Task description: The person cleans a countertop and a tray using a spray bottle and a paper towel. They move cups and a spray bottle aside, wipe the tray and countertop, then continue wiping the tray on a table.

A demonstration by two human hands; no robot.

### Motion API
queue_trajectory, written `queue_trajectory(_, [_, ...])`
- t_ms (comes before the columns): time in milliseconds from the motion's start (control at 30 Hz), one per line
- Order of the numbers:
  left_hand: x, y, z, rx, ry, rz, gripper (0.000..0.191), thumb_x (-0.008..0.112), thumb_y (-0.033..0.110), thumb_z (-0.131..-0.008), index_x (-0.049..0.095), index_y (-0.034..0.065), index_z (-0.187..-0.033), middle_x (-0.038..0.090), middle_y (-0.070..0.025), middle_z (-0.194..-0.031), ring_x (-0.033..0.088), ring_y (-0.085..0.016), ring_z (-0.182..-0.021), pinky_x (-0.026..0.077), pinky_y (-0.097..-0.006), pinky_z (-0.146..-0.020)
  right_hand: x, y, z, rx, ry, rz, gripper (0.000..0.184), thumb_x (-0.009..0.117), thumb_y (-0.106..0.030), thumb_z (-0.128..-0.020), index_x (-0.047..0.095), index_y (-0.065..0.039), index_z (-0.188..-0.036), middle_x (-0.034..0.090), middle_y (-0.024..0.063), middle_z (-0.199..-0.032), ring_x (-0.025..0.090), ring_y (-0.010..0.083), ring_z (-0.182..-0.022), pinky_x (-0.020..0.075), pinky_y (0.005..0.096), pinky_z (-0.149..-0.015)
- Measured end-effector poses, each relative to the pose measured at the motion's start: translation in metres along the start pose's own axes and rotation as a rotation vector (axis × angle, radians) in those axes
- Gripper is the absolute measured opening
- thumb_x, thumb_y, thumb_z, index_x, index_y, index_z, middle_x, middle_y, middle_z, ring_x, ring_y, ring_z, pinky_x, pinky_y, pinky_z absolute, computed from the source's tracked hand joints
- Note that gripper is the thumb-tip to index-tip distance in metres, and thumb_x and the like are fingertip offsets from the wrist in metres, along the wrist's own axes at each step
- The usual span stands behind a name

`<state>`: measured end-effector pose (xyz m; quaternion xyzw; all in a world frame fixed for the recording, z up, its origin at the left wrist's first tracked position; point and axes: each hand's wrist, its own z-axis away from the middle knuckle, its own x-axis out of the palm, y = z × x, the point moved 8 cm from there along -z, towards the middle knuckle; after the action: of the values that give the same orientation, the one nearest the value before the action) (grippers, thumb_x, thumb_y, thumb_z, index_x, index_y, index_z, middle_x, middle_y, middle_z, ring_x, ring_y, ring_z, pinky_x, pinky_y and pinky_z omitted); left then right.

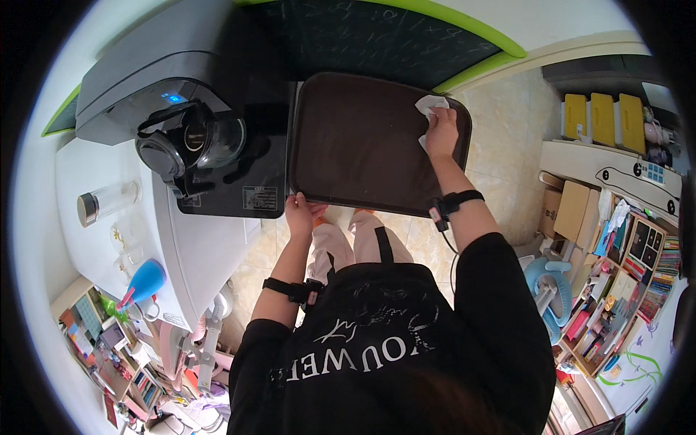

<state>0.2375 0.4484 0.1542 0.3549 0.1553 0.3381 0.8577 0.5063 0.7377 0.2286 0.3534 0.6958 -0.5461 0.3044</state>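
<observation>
A dark brown serving tray (359, 144) with rounded corners lies in front of me, its left side alongside a black water dispenser base. My left hand (302, 213) grips the tray's near left corner. At the tray's far right part, my right hand (441, 133) holds a crumpled white tissue or cloth (431, 103) against the surface. To the left, a glass kettle (217, 142) with a black handle stands on the dispenser's black base (234, 198). Blue lights glow on the dispenser (136, 103) above the kettle.
On the white cabinet top (187, 255) at left are a clear glass bottle (111, 202), glassware (128, 234) and a blue spray bottle (147, 280). A chalkboard (380, 38) with a green frame borders the tray's far side. Bookshelves (614, 304) and a blue chair (549, 293) stand at right.
</observation>
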Motion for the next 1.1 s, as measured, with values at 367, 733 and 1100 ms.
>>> queue_trajectory(367, [-0.001, -0.004, 0.0, -0.028, 0.01, 0.103, 0.023, 0.034, 0.022, -0.099, 0.037, -0.0011, -0.099, 0.061, -0.0196, -0.077, 0.067, -0.028, -0.065, 0.057, -0.0329, -0.054, 0.053, -0.071, 0.05, -0.392, -0.398, 0.071, 0.02, 0.055, -0.002, -0.077, 0.057, -0.005, -0.097, 0.055, 0.0189, -0.1, 0.059, 0.0368, -0.086, 0.051, 0.0427, -0.074])
queue_trajectory(733, [-0.003, -0.005, -0.002, 0.008, 0.032, 0.035, 0.023, 0.035, 0.023, -0.099, 0.039, 0.0, -0.097, 0.06, -0.0183, -0.077, 0.067, -0.027, -0.065, 0.057, -0.0325, -0.055, 0.057, -0.07, 0.049, -0.312, -0.518, -0.083, 0.015, 0.054, -0.005, -0.08, 0.056, -0.003, -0.094, 0.054, 0.0216, -0.102, 0.06, 0.0401, -0.082, 0.0512, 0.0453, -0.072])
queue_trajectory(1100, [0.0, -0.004, -0.005, 0.02, 0.03, 0.074, 0.022, 0.035, 0.021, -0.099, 0.037, -0.0008, -0.098, 0.061, -0.0185, -0.073, 0.067, -0.028, -0.062, 0.057, -0.0312, -0.051, 0.081, -0.102, 0.071, -0.337, -0.444, 0.069, 0.02, 0.048, 0.0, -0.08, 0.056, -0.002, -0.098, 0.054, 0.0235, -0.103, 0.06, 0.0369, -0.087, 0.0517, 0.0426, -0.075])
